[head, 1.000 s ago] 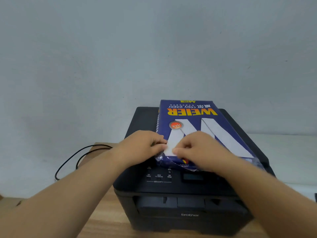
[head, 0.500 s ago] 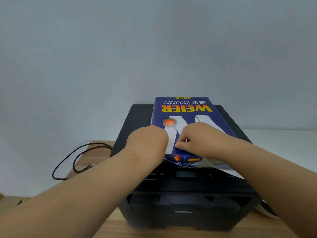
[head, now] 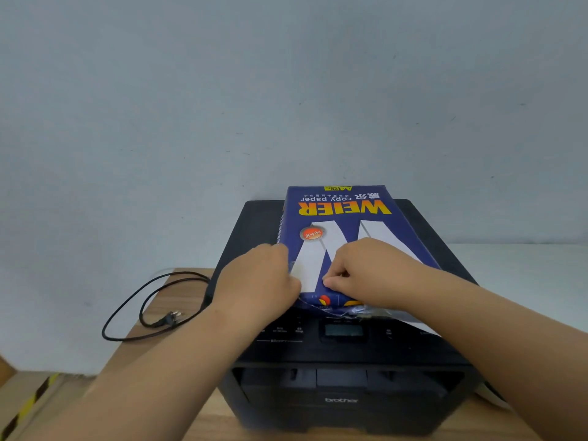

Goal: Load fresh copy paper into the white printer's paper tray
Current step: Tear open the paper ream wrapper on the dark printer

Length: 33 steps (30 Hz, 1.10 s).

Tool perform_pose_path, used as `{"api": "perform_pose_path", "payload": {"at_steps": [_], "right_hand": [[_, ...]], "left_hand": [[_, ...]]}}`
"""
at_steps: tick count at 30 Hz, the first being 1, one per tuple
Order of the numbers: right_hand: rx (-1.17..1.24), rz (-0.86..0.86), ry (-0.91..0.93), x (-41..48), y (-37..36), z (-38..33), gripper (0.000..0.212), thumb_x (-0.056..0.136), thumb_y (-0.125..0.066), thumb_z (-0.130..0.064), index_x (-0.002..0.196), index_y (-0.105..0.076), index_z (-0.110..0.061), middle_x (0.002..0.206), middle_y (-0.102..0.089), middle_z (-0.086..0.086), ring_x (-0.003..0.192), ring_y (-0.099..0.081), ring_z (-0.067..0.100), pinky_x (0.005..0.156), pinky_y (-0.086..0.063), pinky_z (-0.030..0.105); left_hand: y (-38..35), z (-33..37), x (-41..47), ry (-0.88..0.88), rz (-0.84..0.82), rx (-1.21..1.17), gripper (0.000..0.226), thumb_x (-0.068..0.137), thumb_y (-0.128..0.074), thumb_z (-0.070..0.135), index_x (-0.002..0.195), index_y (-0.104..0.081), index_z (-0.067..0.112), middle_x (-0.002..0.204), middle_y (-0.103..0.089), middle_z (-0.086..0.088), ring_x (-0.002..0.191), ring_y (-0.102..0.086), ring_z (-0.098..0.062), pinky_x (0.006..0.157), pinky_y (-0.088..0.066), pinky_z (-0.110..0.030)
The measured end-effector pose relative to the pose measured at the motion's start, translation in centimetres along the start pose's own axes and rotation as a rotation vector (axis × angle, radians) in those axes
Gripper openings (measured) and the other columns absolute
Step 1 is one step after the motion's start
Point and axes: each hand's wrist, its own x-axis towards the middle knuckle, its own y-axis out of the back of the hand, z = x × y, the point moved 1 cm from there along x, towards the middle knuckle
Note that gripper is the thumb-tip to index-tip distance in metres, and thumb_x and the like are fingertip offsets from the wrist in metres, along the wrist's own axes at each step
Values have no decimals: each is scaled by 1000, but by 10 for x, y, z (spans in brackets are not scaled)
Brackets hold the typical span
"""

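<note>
Pinching paper ream [head: 343, 224], apparently: left hand [head: 261, 281], right hand [head: 372, 275].

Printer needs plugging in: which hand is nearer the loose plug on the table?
Left. The left hand holds the paper pack at its near-left corner, right of the plug; the right hand pinches it farther right.

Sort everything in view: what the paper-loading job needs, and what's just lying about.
Job in hand:
- blue-wrapped ream of WEIER copy paper
- black Brother printer, under the ream
- left hand and right hand, both gripping the ream's near end

Lying about:
- black power cord with loose plug
- wooden table
- cardboard box with yellow-black tape
</note>
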Motion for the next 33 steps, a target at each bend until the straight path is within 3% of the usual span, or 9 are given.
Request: {"api": "perform_pose_path", "payload": {"at_steps": [9,12,15,17,21,24,28,30,33], "right_hand": [[-17,0,37,-1,1,0,33,92,-47,-32,90,-74,-14,83,-71,6,70,-57,19,62,-40,28],[-22,-3,40,-1,1,1,35,92,-47,-32,86,-73,-10,80,-70,9,68,-56,20,62,-42,31],[-27,-13,29,-1,1,3,38,92,-46,-30,71,-64,-4,64,-58,9,59,-50,21,59,-41,32],[-20,-21,23,0,0,3,37,91,-46,-31,80,-69,-4,74,-66,10,69,-59,25,64,-46,34],[-8,-44,10,0,-1,3,36,91,-46,-32,99,-70,-8,97,-70,12,87,-64,26,75,-51,36],[-22,-49,19,-1,-1,3,36,91,-46,-32,101,-70,-8,100,-70,12,90,-64,27,79,-52,39],[-30,-66,14,-2,-1,4,37,92,-44,-33,101,-70,-8,101,-70,12,91,-63,27,79,-51,38],[-49,-92,18,-1,1,4,39,93,-43,-35,98,-70,-8,99,-69,13,89,-63,27,77,-50,38],[-27,-112,32,-2,6,6,42,95,-40,-38,93,-70,-8,97,-66,12,89,-61,25,80,-48,39]], "left_hand": [[0,22,15,-154,-48,399,17,86,-53,11,103,-55,10,86,-49,-7,69,-45,-24,58,-37,-33],[-4,15,19,-56,-25,211,12,88,-47,12,97,-55,8,92,-55,-8,69,-44,-23,59,-37,-30],[-8,-4,20,81,37,-121,32,90,-47,24,61,-42,11,63,-47,-2,58,-44,-20,46,-27,-26],[-11,-14,16,155,63,-307,39,87,-52,27,54,-41,10,54,-51,-4,54,-45,-20,45,-28,-26],[-14,-22,3,277,128,-465,31,84,-52,22,57,-49,8,59,-53,-4,54,-42,-17,48,-30,-27],[-11,-27,-7,291,158,-440,19,86,-48,20,82,-59,6,72,-55,1,59,-43,-11,46,-28,-19],[1,-31,-9,-198,133,-353,39,86,-36,23,118,-58,18,126,-55,11,120,-44,2,92,-23,0],[-2,-38,-6,-387,14,-307,61,75,-20,37,116,-63,21,128,-58,12,121,-34,15,103,-19,-6],[-3,-50,-12,-472,-27,-333,60,74,-20,34,107,-68,21,118,-65,14,120,-39,15,108,-24,-10]]}}
